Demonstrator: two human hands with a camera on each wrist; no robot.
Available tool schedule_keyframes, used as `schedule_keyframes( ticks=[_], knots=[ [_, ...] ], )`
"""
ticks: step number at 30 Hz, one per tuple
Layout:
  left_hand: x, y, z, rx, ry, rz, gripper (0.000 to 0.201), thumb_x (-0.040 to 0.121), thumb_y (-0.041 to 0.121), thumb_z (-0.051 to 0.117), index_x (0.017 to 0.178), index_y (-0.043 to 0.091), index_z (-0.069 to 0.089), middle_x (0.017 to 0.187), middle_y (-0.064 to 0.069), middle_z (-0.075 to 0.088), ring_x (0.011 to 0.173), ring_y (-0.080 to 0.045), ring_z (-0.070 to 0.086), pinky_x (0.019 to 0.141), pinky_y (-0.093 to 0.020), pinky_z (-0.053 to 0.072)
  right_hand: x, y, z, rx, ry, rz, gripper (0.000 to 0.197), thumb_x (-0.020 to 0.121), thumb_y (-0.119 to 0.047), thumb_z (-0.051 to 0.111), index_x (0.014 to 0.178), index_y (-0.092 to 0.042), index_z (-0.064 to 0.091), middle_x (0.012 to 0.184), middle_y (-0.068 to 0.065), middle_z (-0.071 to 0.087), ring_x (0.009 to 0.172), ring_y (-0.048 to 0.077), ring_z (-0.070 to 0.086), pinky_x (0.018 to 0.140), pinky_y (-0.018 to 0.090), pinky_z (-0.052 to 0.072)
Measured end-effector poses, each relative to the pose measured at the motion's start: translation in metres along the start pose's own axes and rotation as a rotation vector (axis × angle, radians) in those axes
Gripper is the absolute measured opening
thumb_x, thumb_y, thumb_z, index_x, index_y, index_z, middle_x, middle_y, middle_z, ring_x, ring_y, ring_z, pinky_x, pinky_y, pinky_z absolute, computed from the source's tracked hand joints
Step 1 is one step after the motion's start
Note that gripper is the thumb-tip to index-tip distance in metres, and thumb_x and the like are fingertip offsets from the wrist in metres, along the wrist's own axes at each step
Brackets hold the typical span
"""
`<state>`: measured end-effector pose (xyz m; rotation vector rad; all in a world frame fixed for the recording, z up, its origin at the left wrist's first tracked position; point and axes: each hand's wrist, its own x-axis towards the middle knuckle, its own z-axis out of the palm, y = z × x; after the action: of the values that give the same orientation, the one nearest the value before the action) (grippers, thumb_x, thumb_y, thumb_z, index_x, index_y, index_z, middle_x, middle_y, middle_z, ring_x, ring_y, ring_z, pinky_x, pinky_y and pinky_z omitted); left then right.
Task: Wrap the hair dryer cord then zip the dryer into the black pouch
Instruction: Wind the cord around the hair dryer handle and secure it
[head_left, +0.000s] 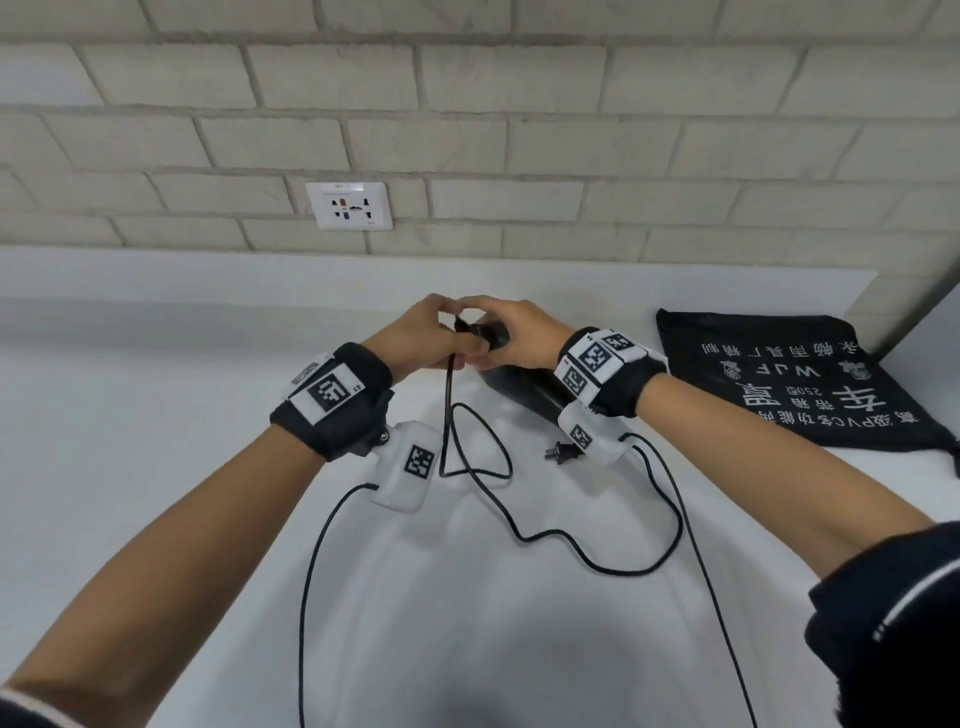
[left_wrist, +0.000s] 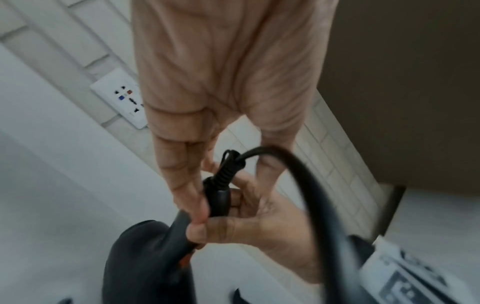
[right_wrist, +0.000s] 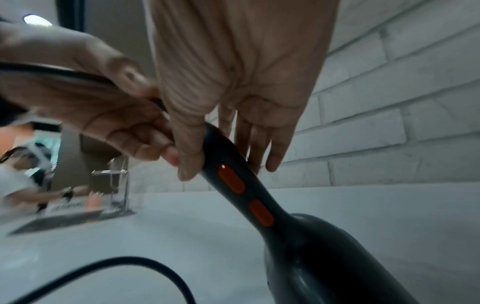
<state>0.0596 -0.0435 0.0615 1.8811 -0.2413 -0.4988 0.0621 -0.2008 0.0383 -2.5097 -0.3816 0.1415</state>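
Both forearms reach in from the bottom corners of the head view and meet at frame centre. The right hand (head_left: 511, 332) wraps the handle end of the hair dryer (head_left: 524, 392), thumb along one side and fingers down the other, the dryer's body slanting down to the white counter (head_left: 156, 467). The left hand (head_left: 423, 332) pinches the cord (head_left: 449, 395) right at the ribbed sleeve, fingers curled. The black pouch (head_left: 789, 384) lies flat at right, well apart. Only the right wrist view shows two orange buttons (right_wrist: 232, 182) on the handle; only the head view shows the plug (head_left: 561, 453) lying loose on the counter.
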Motion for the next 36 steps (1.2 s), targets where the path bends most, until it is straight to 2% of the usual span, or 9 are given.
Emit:
schedule_keyframes(
  ticks=[7,11,14,17,21,24,28,34,36],
  knots=[
    [-0.030,-0.023,-0.002,-0.045,-0.101,0.043,0.068,0.074,0.032,0.069,0.131,0.023,0.035,0.114,-0.004,0.067,0.107,-0.014,0.061,0.091,-0.032,0.045,-0.003,0.022,-0.015,0.173,0.193,0.117,0.057,0.068,-0.023,0.079,0.121,-0.014,0.059,0.119,0.012,0.064,0.112,0.026,0.057,0.101,0.040,0.043],
    [-0.037,-0.051,0.011,0.014,-0.153,0.036,0.027,0.081,0.020,0.066,0.107,0.021,0.059,0.093,0.004,0.070,0.098,-0.011,0.060,0.091,-0.030,0.040,-0.019,0.038,-0.031,0.135,0.323,0.204,0.054,0.067,-0.032,0.079,0.116,-0.015,0.060,0.105,0.008,0.066,0.096,0.019,0.059,0.084,0.024,0.042],
    [-0.030,-0.060,0.012,-0.049,0.049,0.083,0.013,0.085,0.007,0.060,0.089,0.019,0.062,0.086,0.002,0.065,0.093,-0.015,0.058,0.089,-0.032,0.042,-0.034,0.049,-0.040,0.059,0.365,0.250,0.049,0.067,-0.040,0.078,0.106,-0.015,0.062,0.090,0.004,0.064,0.084,0.020,0.057,0.075,0.025,0.041],
    [-0.019,-0.064,0.010,0.025,0.258,0.135,0.018,0.087,0.006,0.056,0.102,0.015,0.059,0.088,0.000,0.061,0.089,-0.020,0.057,0.089,-0.038,0.046,-0.047,0.058,-0.047,-0.030,0.396,0.289,0.042,0.070,-0.046,0.073,0.097,-0.016,0.062,0.074,-0.004,0.058,0.080,0.020,0.054,0.072,0.028,0.041],
    [-0.037,-0.066,0.036,0.280,0.359,0.263,0.016,0.085,0.013,0.058,0.101,0.014,0.060,0.090,0.001,0.062,0.073,-0.017,0.060,0.077,-0.033,0.049,-0.060,0.066,-0.054,-0.086,0.449,0.327,0.039,0.075,-0.047,0.068,0.087,-0.011,0.058,0.089,0.008,0.065,0.087,0.026,0.057,0.078,0.033,0.044],
    [-0.062,-0.073,0.066,0.495,0.102,0.418,0.016,0.084,0.019,0.060,0.100,0.022,0.061,0.094,0.004,0.062,0.073,-0.011,0.057,0.069,-0.024,0.046,-0.064,0.070,-0.056,-0.047,0.494,0.344,0.040,0.079,-0.043,0.066,0.090,-0.006,0.057,0.099,0.016,0.066,0.096,0.031,0.058,0.080,0.032,0.042],
    [-0.078,-0.089,0.110,0.981,-0.390,0.491,0.044,0.086,0.030,0.057,0.128,0.029,0.047,0.129,0.005,0.047,0.115,-0.013,0.045,0.090,-0.028,0.044,-0.064,0.071,-0.053,0.114,0.524,0.344,0.043,0.078,-0.041,0.068,0.097,-0.003,0.060,0.099,0.015,0.067,0.098,0.029,0.060,0.090,0.037,0.046],
    [-0.073,-0.102,0.143,1.210,-0.576,0.467,0.024,0.085,0.018,0.054,0.108,0.015,0.060,0.118,-0.006,0.054,0.110,-0.026,0.052,0.079,-0.036,0.046,-0.072,0.056,-0.048,0.241,0.497,0.313,0.040,0.074,-0.038,0.073,0.087,-0.001,0.064,0.063,-0.002,0.061,0.066,0.020,0.061,0.051,0.007,0.045],
    [-0.067,-0.105,0.136,1.216,-0.530,0.460,0.016,0.083,0.015,0.051,0.094,0.014,0.063,0.108,-0.005,0.058,0.101,-0.025,0.056,0.071,-0.032,0.043,-0.075,0.058,-0.049,0.214,0.504,0.326,0.045,0.073,-0.048,0.070,0.082,-0.005,0.065,0.062,0.000,0.066,0.064,0.020,0.066,0.059,0.014,0.052]
  ],
)
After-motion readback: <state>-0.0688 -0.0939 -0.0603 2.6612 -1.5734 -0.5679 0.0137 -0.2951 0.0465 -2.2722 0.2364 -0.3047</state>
